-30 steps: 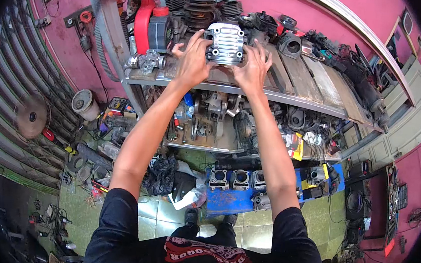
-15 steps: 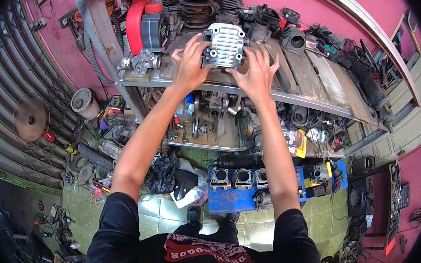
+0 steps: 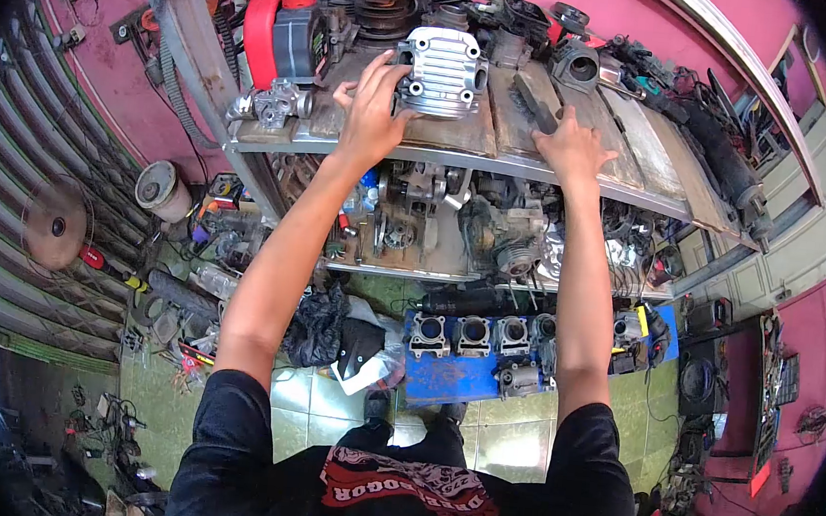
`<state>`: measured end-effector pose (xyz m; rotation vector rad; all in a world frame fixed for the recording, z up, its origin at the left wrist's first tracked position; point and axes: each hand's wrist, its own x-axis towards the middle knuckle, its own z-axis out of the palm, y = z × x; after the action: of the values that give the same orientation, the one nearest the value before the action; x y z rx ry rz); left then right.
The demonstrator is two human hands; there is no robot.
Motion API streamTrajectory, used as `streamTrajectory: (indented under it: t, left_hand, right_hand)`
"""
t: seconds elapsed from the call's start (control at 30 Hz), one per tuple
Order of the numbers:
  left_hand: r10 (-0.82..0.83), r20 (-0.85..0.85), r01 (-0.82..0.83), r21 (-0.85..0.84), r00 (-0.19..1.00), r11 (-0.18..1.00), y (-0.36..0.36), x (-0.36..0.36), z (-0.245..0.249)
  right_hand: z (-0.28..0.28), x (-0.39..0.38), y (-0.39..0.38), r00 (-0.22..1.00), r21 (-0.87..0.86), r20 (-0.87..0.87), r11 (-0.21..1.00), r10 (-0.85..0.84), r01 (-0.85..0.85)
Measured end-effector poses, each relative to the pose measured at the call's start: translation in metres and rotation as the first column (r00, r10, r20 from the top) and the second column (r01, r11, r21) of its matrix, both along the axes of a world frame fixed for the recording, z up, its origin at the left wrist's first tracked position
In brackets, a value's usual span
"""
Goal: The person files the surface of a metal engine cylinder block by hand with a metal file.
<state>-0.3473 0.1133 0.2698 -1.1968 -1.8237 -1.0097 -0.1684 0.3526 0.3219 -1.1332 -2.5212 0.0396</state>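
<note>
A silver finned engine cylinder head (image 3: 443, 76) stands on the wooden boards of the shelf in front of me. My left hand (image 3: 375, 112) grips its left side, fingers at the upper edge and thumb near the lower corner. To the right, my right hand (image 3: 576, 146) is over the boards, away from the cylinder head. Its thumb and index finger close on the near end of a dark flat bar (image 3: 535, 102), while the other fingers are spread. The bar points up and to the left.
A silver carburetor (image 3: 281, 107) sits at the shelf's left front, below a red and black machine (image 3: 290, 36). Greasy engine parts line the back. More parts fill the lower shelf (image 3: 448, 246). Several cylinder blocks (image 3: 472, 335) stand on a blue board (image 3: 437, 380) on the floor.
My right hand has let go of the cylinder head and moved right to the dark bar, which now lies farther up and left. My left hand stays on the cylinder head.
</note>
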Motion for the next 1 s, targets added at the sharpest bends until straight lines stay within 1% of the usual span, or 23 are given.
streamTrajectory:
  t: [0.07,0.17,0.23,0.27,0.33,0.47,0.53,0.57,0.63,0.67,0.73,0.77,0.83,0.87,0.9,0.93,0.97,1.0]
  left_hand:
    - [0.002,0.006,-0.002,-0.001,1.0,1.0,-0.001,0.003,0.002]
    - [0.018,0.012,-0.018,0.002,1.0,1.0,-0.001,0.003,0.001]
    - [0.004,0.021,-0.004,-0.006,1.0,1.0,-0.001,0.001,0.001]
    - [0.005,0.021,-0.005,-0.005,1.0,1.0,-0.001,0.001,0.001]
    - [0.022,0.025,-0.021,-0.035,0.999,0.999,-0.001,-0.001,0.003]
    - [-0.01,0.038,0.011,-0.012,0.999,1.0,0.001,-0.003,0.001]
    - [-0.003,0.048,0.004,-0.015,0.999,1.0,0.001,-0.004,0.001]
    - [-0.004,0.046,0.005,-0.015,0.999,1.0,0.001,-0.004,0.0]
    - [-0.008,0.071,0.009,-0.017,0.997,1.0,0.002,-0.004,0.0]
    - [-0.007,0.068,0.008,-0.017,0.998,1.0,0.001,-0.005,0.001]
    - [0.03,0.049,-0.028,-0.043,0.998,0.999,0.002,-0.007,0.0]
    - [0.029,0.048,-0.027,-0.043,0.998,0.999,0.003,-0.008,-0.001]
    - [0.045,0.057,-0.042,-0.06,0.997,0.997,0.003,-0.008,-0.001]
    - [0.044,0.056,-0.041,-0.061,0.997,0.997,0.004,-0.008,-0.001]
    - [0.04,0.057,-0.037,-0.052,0.998,0.998,0.005,-0.009,-0.002]
    - [0.036,0.058,-0.034,-0.044,0.998,0.998,0.005,-0.011,-0.003]
    - [0.035,0.057,-0.032,-0.046,0.998,0.998,0.006,-0.012,-0.004]
    - [0.032,0.036,-0.03,-0.053,0.999,0.998,0.006,-0.015,-0.004]
  right_hand:
    - [0.0,0.001,0.0,1.0,-0.019,0.009,1.0,0.0,0.0]
    - [0.003,0.004,0.0,1.0,-0.038,-0.029,0.999,-0.009,0.008]
    - [0.002,0.002,0.007,0.997,-0.113,-0.075,0.993,-0.033,0.024]
    - [0.0,0.003,0.01,0.997,-0.111,-0.075,0.994,-0.032,0.023]
    - [-0.003,0.005,0.013,0.987,-0.149,-0.124,0.985,-0.105,0.086]
    - [-0.01,0.009,0.015,0.978,-0.162,-0.176,0.983,-0.112,0.083]
    - [-0.015,0.01,0.02,0.956,-0.193,-0.236,0.973,-0.173,0.129]
    - [-0.016,0.013,0.024,0.956,-0.194,-0.238,0.972,-0.175,0.13]
    - [-0.015,0.019,0.034,0.942,-0.448,-0.315,0.893,-0.113,-0.042]
    - [-0.017,0.019,0.036,0.942,-0.448,-0.317,0.893,-0.113,-0.044]
    - [-0.022,0.021,0.035,0.877,-0.471,-0.471,0.868,-0.098,-0.156]
    - [-0.026,0.021,0.034,0.876,-0.471,-0.472,0.868,-0.099,-0.156]
    - [-0.03,0.021,0.016,0.715,-0.339,-0.699,0.88,0.001,-0.333]
    - [-0.03,0.017,0.007,0.677,-0.345,-0.736,0.87,-0.018,-0.352]
    - [-0.028,0.016,-0.009,0.676,-0.345,-0.737,0.87,-0.019,-0.352]
    - [-0.025,0.017,-0.029,0.624,-0.182,-0.779,0.929,0.064,-0.322]
    - [-0.021,0.019,-0.047,0.575,-0.014,-0.803,0.96,0.156,-0.279]
    - [-0.017,0.02,-0.063,0.575,-0.014,-0.803,0.96,0.155,-0.278]
